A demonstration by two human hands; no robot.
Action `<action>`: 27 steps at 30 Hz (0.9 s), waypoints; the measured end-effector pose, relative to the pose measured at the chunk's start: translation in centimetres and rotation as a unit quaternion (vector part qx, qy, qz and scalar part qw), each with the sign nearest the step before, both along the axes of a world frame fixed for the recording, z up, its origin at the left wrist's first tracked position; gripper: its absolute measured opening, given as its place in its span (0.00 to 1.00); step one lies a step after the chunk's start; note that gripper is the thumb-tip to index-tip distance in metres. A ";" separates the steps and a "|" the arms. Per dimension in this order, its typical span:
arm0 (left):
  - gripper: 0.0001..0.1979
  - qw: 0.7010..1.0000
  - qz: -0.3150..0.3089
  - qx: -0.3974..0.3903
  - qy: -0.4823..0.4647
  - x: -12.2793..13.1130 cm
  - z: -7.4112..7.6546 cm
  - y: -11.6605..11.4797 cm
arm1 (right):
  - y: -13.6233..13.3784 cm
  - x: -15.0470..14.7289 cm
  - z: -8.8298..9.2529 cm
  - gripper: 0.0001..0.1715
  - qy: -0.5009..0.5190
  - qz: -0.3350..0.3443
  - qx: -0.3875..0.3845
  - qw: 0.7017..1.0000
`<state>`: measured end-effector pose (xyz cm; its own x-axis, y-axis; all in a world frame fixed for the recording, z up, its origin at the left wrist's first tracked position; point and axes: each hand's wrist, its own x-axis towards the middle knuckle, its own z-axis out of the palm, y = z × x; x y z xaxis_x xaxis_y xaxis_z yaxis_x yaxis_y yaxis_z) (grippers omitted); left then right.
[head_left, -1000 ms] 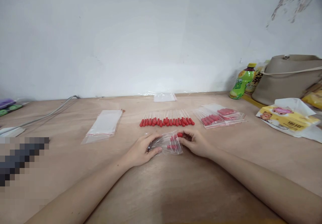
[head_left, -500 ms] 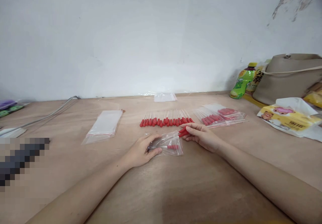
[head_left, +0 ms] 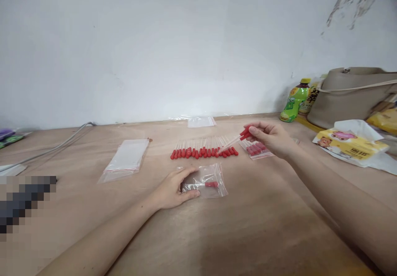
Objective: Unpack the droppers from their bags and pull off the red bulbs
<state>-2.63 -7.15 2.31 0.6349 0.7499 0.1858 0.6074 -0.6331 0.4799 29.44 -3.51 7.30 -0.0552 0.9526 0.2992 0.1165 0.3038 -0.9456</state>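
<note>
My left hand [head_left: 176, 187] grips the closed end of a clear zip bag [head_left: 221, 172], thumb on the near edge and fingers on the far edge. A glass dropper with a red rubber bulb [head_left: 211, 184] lies inside this bag, its tip toward my palm. Above the table, to the right, my right hand [head_left: 265, 135] pinches a few droppers [head_left: 245, 133] by their red bulbs, their clear tubes slanting down to the left. Below those tubes spreads a row of several more droppers [head_left: 195, 153], bulbs toward me.
Flat empty zip bags [head_left: 125, 156] are stacked at left, and another bag [head_left: 201, 122] lies by the wall. Filled bags [head_left: 257, 148] sit partly behind my right hand. A tissue pack [head_left: 350, 141], green bottle [head_left: 294, 100] and beige handbag [head_left: 338, 96] stand at right.
My right hand has moved up and right, carrying its droppers away from the bag's mouth so that their tubes now show. My left hand has stayed on the bag.
</note>
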 end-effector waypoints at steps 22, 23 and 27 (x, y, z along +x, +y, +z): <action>0.27 0.999 -0.031 0.017 -0.015 0.1 -0.3 0.0 | 4.4 -13.0 -4.8 0.13 -0.532 0.001 0.346 0.773; 0.27 0.999 -0.030 0.018 -0.016 0.1 -0.2 0.0 | 4.1 -12.9 -4.6 0.14 -0.533 -0.005 0.341 0.774; 0.26 0.999 -0.033 0.020 -0.021 0.2 -0.1 -0.1 | 2.2 -11.6 -3.5 0.15 -0.475 -0.056 0.311 0.821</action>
